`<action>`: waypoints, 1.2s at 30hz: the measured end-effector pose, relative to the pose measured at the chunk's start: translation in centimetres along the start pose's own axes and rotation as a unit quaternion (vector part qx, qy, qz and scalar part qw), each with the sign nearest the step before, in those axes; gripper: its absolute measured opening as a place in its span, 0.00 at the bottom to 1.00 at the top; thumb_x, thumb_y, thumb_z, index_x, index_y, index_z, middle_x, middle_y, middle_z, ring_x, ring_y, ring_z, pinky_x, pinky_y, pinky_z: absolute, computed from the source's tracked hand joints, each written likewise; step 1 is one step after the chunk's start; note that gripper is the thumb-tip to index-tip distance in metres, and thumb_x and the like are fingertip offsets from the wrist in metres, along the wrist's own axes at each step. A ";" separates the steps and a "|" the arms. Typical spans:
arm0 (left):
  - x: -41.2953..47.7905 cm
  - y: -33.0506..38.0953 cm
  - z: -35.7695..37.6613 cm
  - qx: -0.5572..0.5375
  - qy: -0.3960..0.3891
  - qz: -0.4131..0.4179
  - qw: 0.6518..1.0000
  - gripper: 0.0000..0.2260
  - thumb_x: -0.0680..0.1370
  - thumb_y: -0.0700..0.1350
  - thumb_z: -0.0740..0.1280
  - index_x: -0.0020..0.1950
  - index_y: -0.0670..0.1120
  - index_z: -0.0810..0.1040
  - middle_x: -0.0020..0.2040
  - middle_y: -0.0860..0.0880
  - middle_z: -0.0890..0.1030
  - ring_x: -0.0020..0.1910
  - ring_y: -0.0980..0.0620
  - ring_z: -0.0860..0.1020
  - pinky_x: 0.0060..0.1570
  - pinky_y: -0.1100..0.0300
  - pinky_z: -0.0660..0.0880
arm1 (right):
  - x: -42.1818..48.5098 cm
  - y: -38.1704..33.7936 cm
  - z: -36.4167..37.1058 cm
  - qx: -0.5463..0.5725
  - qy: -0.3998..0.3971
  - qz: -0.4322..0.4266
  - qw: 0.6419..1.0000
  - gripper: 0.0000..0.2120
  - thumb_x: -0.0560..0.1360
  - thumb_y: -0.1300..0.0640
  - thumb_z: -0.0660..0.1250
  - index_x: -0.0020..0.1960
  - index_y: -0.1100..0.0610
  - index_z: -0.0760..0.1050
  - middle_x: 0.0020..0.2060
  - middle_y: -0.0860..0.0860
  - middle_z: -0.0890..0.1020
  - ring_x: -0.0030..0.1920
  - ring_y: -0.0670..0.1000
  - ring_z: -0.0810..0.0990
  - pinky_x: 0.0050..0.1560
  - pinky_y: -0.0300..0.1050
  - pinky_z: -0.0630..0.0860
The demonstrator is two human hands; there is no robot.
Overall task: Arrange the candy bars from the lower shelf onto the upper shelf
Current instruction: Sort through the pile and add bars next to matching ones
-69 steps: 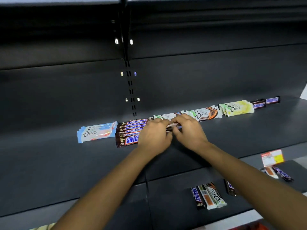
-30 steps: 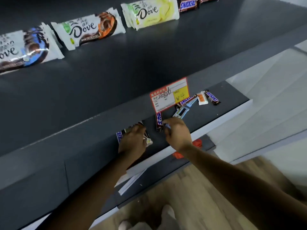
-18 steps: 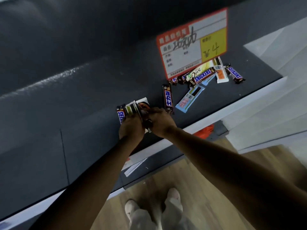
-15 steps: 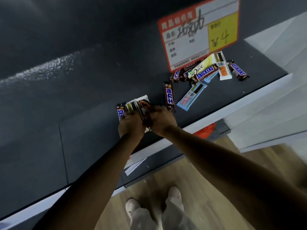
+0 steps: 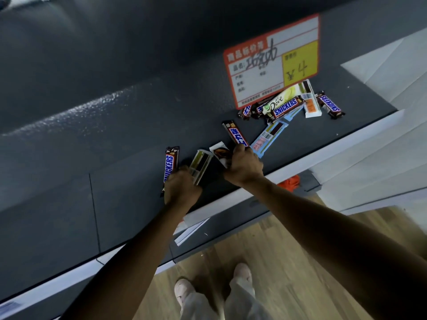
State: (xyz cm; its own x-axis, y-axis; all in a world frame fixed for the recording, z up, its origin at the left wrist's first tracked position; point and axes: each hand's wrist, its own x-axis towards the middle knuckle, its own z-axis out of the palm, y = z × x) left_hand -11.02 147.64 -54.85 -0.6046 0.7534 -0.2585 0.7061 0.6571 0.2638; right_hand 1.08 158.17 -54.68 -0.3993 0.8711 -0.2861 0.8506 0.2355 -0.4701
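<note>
I look down at the dark lower shelf (image 5: 129, 199). My left hand (image 5: 182, 187) is closed around the near ends of a brown Snickers bar (image 5: 171, 162) and a white-green Dove bar (image 5: 200, 163). My right hand (image 5: 245, 168) pinches a white-orange Dove bar (image 5: 219, 153), its fingers touching a Snickers bar with Chinese lettering (image 5: 236, 135). A light blue bar (image 5: 269, 137) lies just right of that hand. Further right, a pile holds a yellow-green Dove bar (image 5: 280, 100), another Snickers (image 5: 286, 108) and a lone Snickers (image 5: 330, 106). The upper shelf (image 5: 115, 47) fills the top.
A red, white and yellow price tag (image 5: 275, 63) hangs from the upper shelf's front edge and hides part of the pile. Wooden floor (image 5: 288, 262) and my shoes lie below. A small orange object (image 5: 290, 181) sits under the lower shelf's white edge.
My hands dropped from the upper shelf to the lower one. Half a second ago they held the bars bunched together; now they have parted, splitting the bars between them.
</note>
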 end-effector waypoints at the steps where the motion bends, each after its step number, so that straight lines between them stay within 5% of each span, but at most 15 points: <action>1: -0.4 -0.1 -0.4 -0.006 0.005 0.005 1.000 0.19 0.71 0.44 0.71 0.59 0.43 0.73 0.55 0.42 0.79 0.54 0.42 0.77 0.46 0.55 0.74 | -0.4 0.2 -0.3 0.025 -0.008 -0.010 1.000 0.28 0.68 0.52 0.71 0.63 0.59 0.63 0.59 0.59 0.70 0.58 0.61 0.72 0.57 0.53 0.71; 7: -3.2 -1.2 -2.4 -0.051 0.017 0.026 0.998 0.20 0.70 0.42 0.69 0.62 0.46 0.71 0.56 0.44 0.76 0.53 0.45 0.77 0.48 0.57 0.74 | -4.3 0.5 -2.1 0.080 0.014 -0.119 0.990 0.28 0.68 0.64 0.70 0.64 0.58 0.62 0.61 0.57 0.66 0.56 0.58 0.72 0.51 0.43 0.69; 15: -9.2 -3.3 -7.4 -0.074 0.014 0.084 0.994 0.28 0.68 0.37 0.68 0.67 0.45 0.67 0.63 0.44 0.67 0.53 0.41 0.76 0.55 0.55 0.72 | -11.8 -1.3 -4.7 0.032 0.057 -0.214 0.975 0.29 0.68 0.63 0.68 0.66 0.58 0.64 0.60 0.55 0.66 0.55 0.56 0.73 0.54 0.41 0.71; 27: -19.8 -6.2 -15.1 -0.133 0.128 0.210 0.960 0.25 0.69 0.39 0.69 0.65 0.45 0.67 0.59 0.47 0.70 0.54 0.45 0.75 0.53 0.55 0.71 | -23.5 -8.5 -8.9 0.081 0.217 -0.366 0.901 0.25 0.66 0.62 0.66 0.61 0.54 0.63 0.54 0.52 0.70 0.50 0.46 0.71 0.49 0.33 0.68; 32: -22.8 -5.7 -19.6 -0.189 0.187 0.234 0.935 0.29 0.69 0.40 0.69 0.68 0.50 0.65 0.61 0.50 0.72 0.57 0.49 0.74 0.52 0.65 0.67 | -25.6 -12.4 -12.1 0.138 0.277 -0.408 0.859 0.25 0.67 0.62 0.68 0.61 0.54 0.64 0.55 0.51 0.70 0.54 0.45 0.71 0.54 0.34 0.69; 36: -23.6 -5.4 -23.6 -0.242 0.200 0.265 0.912 0.40 0.66 0.40 0.68 0.71 0.62 0.55 0.62 0.53 0.72 0.57 0.52 0.75 0.56 0.52 0.74 | -25.8 -15.3 -14.4 0.205 0.319 -0.400 0.834 0.24 0.67 0.62 0.69 0.62 0.58 0.67 0.54 0.52 0.71 0.53 0.41 0.70 0.53 0.28 0.68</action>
State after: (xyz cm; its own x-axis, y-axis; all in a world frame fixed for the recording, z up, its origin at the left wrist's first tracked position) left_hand -9.29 126.86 -28.24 -0.3792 0.8532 0.3580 0.7517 0.0584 0.6570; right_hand 3.29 138.25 -28.07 -0.4084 0.5888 0.6975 0.1578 0.7982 -0.5814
